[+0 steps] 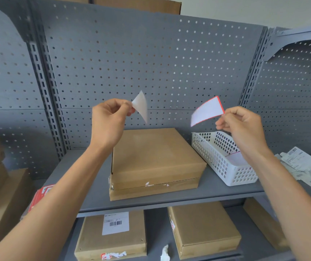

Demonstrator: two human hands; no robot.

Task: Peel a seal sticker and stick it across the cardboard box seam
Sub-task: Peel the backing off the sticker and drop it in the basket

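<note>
A flat cardboard box (154, 157) lies on the grey shelf (216, 191), its front seam showing small white and red sticker scraps. Above it, my left hand (109, 121) pinches a translucent white backing paper (141, 107) between thumb and fingers. My right hand (243, 127) pinches the corner of a white seal sticker with a red border (206, 112), held up in the air to the right of the backing. The two pieces are fully apart. Both hands hover well above the box.
A white plastic basket (220, 159) with more stickers inside stands right of the box. Shipping labels (301, 164) lie at the far right. Cardboard boxes (203, 227) fill the lower shelf and stack at the left. Pegboard (150, 63) backs the shelf.
</note>
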